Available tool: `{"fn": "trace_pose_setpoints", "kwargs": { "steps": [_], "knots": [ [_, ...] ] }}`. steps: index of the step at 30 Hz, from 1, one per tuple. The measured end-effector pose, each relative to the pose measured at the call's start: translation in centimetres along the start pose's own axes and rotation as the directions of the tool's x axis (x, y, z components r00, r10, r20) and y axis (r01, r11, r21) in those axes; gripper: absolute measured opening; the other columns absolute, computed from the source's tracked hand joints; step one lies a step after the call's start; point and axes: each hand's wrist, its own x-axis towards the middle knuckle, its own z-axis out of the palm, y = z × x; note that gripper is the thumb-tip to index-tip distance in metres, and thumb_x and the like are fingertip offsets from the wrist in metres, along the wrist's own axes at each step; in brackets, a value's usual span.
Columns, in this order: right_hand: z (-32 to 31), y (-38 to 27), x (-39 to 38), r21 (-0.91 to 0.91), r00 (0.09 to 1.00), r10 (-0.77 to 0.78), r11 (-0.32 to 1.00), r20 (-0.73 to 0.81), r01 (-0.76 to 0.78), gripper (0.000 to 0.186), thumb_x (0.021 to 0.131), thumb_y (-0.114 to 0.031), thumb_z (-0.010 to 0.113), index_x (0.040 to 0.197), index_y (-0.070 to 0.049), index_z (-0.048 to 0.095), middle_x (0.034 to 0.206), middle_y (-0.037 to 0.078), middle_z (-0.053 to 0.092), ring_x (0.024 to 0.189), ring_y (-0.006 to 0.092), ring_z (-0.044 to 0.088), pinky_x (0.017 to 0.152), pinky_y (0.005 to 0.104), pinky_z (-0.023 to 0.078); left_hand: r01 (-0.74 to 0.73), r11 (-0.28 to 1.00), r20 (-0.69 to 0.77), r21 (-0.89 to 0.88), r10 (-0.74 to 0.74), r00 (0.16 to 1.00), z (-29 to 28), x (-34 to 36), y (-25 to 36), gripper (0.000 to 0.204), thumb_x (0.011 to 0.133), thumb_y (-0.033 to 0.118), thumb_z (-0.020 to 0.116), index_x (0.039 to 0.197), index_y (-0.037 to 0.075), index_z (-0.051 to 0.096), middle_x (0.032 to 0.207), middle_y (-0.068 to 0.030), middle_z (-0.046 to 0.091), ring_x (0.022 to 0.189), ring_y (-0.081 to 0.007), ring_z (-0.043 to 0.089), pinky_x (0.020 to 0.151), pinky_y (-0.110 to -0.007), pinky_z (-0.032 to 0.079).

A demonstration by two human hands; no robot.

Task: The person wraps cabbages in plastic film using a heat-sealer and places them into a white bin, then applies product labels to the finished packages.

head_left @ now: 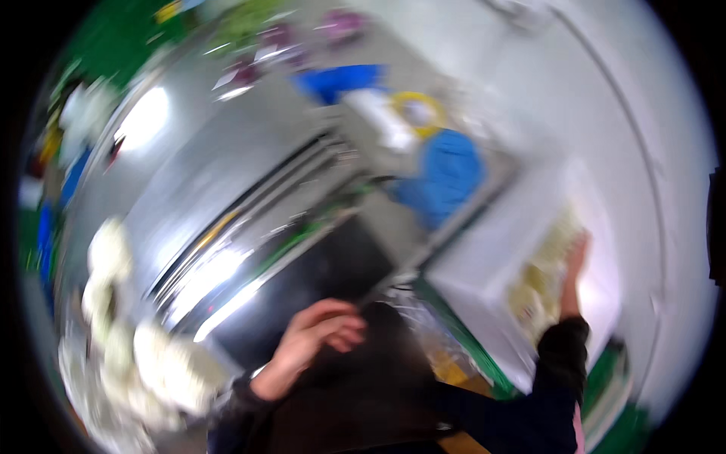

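My right arm reaches into a deep white box [484, 280] on the right. In there, my right hand [575, 276] lies against pale yellow-green items [535, 291], perhaps wrapped produce; blur hides their kind and the fingers' grip. In front of my body, my left hand [318, 337] hangs loosely, its fingers half bent and nothing visible in them. Beneath and beyond it is a dark flat plate [325, 261], part of a metal wrapping station with shiny rollers [249, 216].
Pale cabbage-like vegetables [162, 363] in clear plastic are heaped at the left. A blue bundle [450, 174] and a yellow tape roll [417, 112] lie on the counter. Purple packs [340, 26] sit at the back. A green crate edge [473, 340] borders the white box.
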Motion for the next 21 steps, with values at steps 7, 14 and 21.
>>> {"fn": "trace_pose_setpoints", "kwargs": {
  "steps": [7, 14, 21],
  "knots": [
    [6.4, -19.7, 0.5, -0.447, 0.995, 0.092, 0.889, -0.040, -0.100, 0.061, 0.097, -0.046, 0.044, 0.142, -0.005, 0.039, 0.140, 0.024, 0.043, 0.129, 0.0379, 0.041, 0.109, 0.0420, 0.032, -0.088, 0.991, -0.031, -0.106, 0.085, 0.996, -3.1, -3.0, -0.9, 0.022, 0.096, 0.014, 0.054, 0.114, 0.001, 0.056, 0.103, -0.0088, 0.066, 0.083, -0.0146, 0.067, 0.064, -0.024, 0.054],
    [4.1, -33.6, 9.1, -0.530, 0.945, -0.322, 0.792, 0.059, 0.304, 0.050, 0.094, -0.029, 0.057, 0.135, -0.001, 0.048, 0.135, 0.021, 0.050, 0.125, 0.0354, 0.047, 0.106, 0.0384, 0.035, -0.554, 0.778, -0.734, 0.297, 0.557, 0.388, -18.4, -19.0, 0.4, 0.023, 0.090, 0.015, 0.059, 0.110, 0.004, 0.061, 0.095, -0.0093, 0.067, 0.082, -0.0214, 0.068, 0.063, -0.031, 0.055],
    [28.1, -74.3, -8.4, 0.659, 0.523, -0.602, 0.746, 0.604, 0.098, 0.032, 0.095, -0.008, 0.052, 0.125, 0.002, 0.053, 0.118, 0.017, 0.061, 0.103, 0.0234, 0.063, 0.090, 0.0339, 0.050, 0.244, 0.960, -0.951, 0.138, 0.197, -0.237, -36.9, -33.6, -7.1, 0.068, 0.083, 0.058, 0.057, 0.118, -0.001, 0.059, 0.097, -0.0161, 0.067, 0.083, -0.0251, 0.067, 0.062, -0.034, 0.055]
  ]
}}
